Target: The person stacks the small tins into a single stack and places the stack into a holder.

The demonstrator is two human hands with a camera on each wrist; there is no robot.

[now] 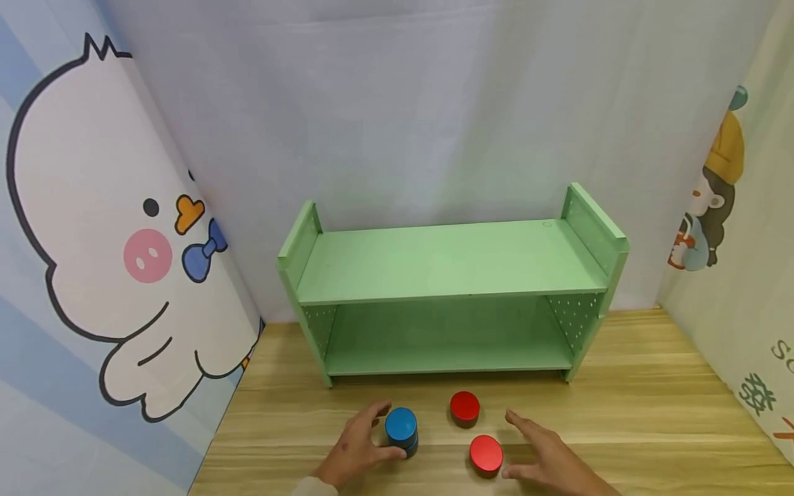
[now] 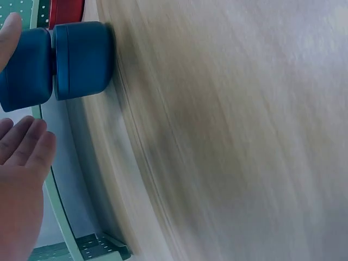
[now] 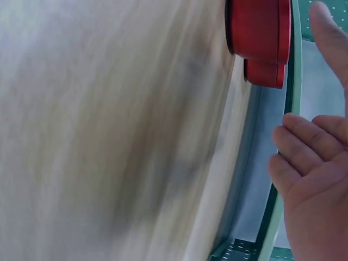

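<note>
Left hand (image 1: 358,446) flanks smooth, cylindrical, stacked blue tins (image 1: 402,432).

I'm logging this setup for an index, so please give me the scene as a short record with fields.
Surface: wood-grain table
Furniture: light-green two-level shelf, behind the tins
Blue: upper blue tin stacked on lower blue tin
Red: far red tin and near red tin, standing separately on the table
Left hand: left hand around the blue stack, fingers spread; contact unclear
Right hand: right hand beside the near red tin, open, holding nothing
Backdrop: pale cloth, with a cartoon bird at left
</note>
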